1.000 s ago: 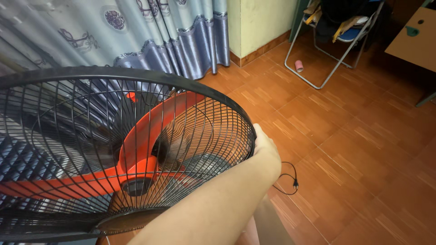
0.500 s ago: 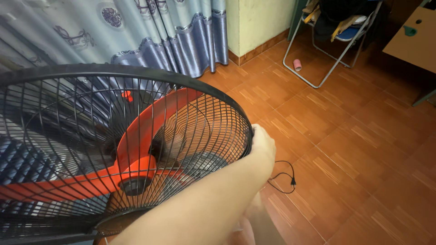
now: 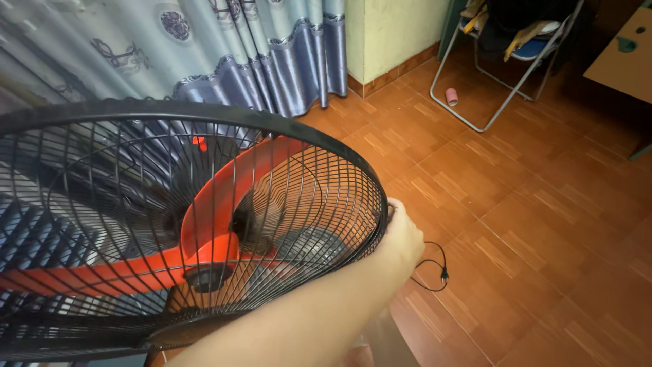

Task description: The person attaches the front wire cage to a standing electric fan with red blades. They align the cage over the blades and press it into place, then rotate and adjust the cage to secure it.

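I look down on a floor (image 3: 543,224) of reddish-brown tiles laid in a parquet-like pattern, running from under my view to the far wall. At the top left hangs a pale blue curtain (image 3: 224,47) with darker blue scalloped hems that reach down to the tiles. Just to its right is a yellow-green wall corner (image 3: 390,30) with a brown skirting strip. At the top right stands a folding chair (image 3: 506,54) with a light metal frame, piled with dark and yellow-trimmed items; a small pink roll (image 3: 451,96) lies on the floor by its front leg. The corner of a tan tabletop (image 3: 625,51) shows at the right edge. A black power cord with a plug (image 3: 435,268) lies looped on the tiles.

The fan (image 3: 183,224) fills the left half of my view, close beneath the camera. Its round black wire guard is tilted, with a thick black rim and thin radial spokes. Through the wires I see orange-red blades meeting at a dark hub low in the cage.

My right hand (image 3: 401,238) reaches out along a bare forearm from the bottom of the view and is closed on the guard's rim at its right edge, fingers curled behind the rim and hidden from me. My left hand is out of sight.
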